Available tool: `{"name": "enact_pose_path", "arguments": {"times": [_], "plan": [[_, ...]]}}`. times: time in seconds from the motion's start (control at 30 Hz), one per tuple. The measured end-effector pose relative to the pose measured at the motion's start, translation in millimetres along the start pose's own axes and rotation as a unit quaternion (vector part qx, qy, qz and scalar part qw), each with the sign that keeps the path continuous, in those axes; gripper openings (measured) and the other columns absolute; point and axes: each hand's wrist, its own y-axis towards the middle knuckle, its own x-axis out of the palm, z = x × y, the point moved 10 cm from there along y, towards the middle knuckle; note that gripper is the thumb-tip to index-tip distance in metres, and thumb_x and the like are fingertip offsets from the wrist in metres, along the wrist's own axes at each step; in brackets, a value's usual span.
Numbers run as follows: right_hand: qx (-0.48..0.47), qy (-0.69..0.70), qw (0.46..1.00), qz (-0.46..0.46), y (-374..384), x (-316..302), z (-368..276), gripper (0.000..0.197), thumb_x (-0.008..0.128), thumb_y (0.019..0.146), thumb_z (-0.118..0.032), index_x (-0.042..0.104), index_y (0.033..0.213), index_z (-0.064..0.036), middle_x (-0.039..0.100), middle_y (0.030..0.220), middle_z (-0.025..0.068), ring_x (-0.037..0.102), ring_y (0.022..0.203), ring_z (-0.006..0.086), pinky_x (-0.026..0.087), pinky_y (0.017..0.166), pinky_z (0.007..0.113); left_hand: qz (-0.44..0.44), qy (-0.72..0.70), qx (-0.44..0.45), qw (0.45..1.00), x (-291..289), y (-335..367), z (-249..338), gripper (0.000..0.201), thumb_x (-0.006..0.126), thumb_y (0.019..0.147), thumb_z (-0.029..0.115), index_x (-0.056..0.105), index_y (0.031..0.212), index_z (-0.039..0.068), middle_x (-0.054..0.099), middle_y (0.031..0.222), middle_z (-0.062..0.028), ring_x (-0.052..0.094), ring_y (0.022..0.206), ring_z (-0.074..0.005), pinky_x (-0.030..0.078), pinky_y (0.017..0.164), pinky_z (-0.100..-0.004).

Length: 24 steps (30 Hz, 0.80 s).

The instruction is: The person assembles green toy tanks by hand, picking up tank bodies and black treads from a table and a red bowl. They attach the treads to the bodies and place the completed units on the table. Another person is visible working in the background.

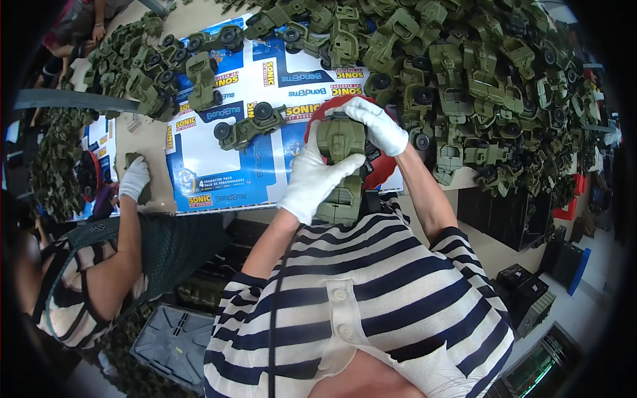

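Both my hands wear white gloves and hold one olive-green toy truck (340, 137) in front of my chest. My left hand (317, 174) wraps its near left side, thumb stretched along the lower edge. On its far right side, my right hand (377, 125) has its fingers curled over the top. Under the truck shows a red round dish (383, 171), with small dark parts partly hidden by my hands. Close to my body, at the table's edge, sits another green toy truck piece (340, 204). Left of my hands a green toy truck with black wheels (251, 125) lies on its side.
A big heap of green toy trucks (478, 86) covers the right and far table; a smaller pile (142, 73) lies far left. Blue-and-white printed sheeting (219, 159) covers the table. At left, a co-worker's gloved hand (135, 178) touches a green piece. A grey crate (174, 341) stands below.
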Motion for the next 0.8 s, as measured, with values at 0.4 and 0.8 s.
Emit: {"name": "enact_pose_path", "arguments": {"times": [0.4,0.8], "plan": [[-0.232,-0.339,0.901,0.140,-42,58,-61,0.048,0.066,0.080,-0.009,0.055,0.126,-0.0012,0.060,0.124,0.0185,0.058,0.117,0.0328,0.044,0.102,0.038,0.067,-0.086,0.226,0.968,-29,14,41,0.055,0.064,0.091,0.043,0.055,0.125,0.000,0.060,0.121,-0.0161,0.058,0.114,-0.0282,0.043,0.099,-0.0375],[-0.147,-0.169,0.969,0.106,-35,68,-29,0.075,0.066,0.086,-0.013,0.028,0.150,-0.0033,0.044,0.144,0.0185,0.044,0.133,0.0253,0.036,0.109,0.037,0.276,0.044,0.222,0.934,-80,1,56,0.026,0.060,0.093,0.019,0.060,0.111,0.000,0.063,0.103,-0.0174,0.062,0.096,-0.0305,0.047,0.086,-0.0380]]}}
